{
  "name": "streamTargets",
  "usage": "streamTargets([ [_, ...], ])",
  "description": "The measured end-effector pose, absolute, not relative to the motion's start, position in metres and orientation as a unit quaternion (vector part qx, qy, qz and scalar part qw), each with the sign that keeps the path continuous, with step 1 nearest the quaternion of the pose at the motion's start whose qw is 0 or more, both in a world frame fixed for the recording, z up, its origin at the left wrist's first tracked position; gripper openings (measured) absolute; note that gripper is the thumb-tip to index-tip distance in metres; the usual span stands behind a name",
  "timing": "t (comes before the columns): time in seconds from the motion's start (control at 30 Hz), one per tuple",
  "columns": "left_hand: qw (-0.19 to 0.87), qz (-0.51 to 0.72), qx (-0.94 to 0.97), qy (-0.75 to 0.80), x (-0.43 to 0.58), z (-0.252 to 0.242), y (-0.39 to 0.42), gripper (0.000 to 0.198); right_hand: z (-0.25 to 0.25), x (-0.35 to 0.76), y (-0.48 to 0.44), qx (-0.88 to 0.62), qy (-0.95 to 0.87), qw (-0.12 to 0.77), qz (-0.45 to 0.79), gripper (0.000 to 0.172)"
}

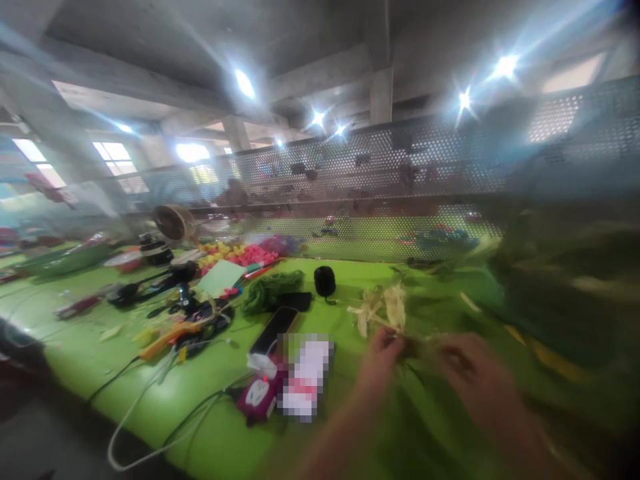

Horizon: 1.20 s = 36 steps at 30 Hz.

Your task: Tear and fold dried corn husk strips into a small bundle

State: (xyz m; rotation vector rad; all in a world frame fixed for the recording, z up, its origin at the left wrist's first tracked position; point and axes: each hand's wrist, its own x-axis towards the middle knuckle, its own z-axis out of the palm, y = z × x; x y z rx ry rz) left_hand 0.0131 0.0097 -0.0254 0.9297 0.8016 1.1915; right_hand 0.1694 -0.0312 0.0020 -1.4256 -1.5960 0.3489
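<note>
My left hand is closed, its fingertips pinching the lower end of a bundle of pale, dry corn-husk-like strips. The strips spread upward from the fingers above the green tabletop. To the right, at about the same height, my right hand is curled with thumb and fingers together; blur hides what is in it. Behind the bundle, to its left, a spool of black thread stands on the table. A black smartphone lies left of my left hand.
A magenta power bank with cables sits near the front edge. An orange-handled glue gun, green yarn and a small fan are to the left. A perforated metal screen runs along the back. A dark green bag-like heap is at right.
</note>
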Motion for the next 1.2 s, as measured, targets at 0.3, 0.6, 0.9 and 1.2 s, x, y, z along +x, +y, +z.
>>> streamTargets([
  [0.3,0.671,0.543,0.346,0.369,0.021,-0.028,0.002,0.043,-0.014,0.143,-0.032,-0.560,-0.708,0.356,0.242,0.023],
  [0.6,0.600,0.544,0.419,0.410,0.011,-0.021,0.009,0.038,-0.019,0.141,-0.032,-0.563,-0.737,0.313,0.207,0.017],
  [0.9,0.584,0.557,0.416,0.419,0.013,-0.020,0.010,0.041,-0.016,0.138,-0.039,-0.544,-0.721,0.324,0.283,0.022],
  [1.2,0.612,0.536,0.403,0.420,0.004,-0.019,0.011,0.043,-0.017,0.143,-0.038,-0.473,-0.709,0.380,0.358,0.036],
])
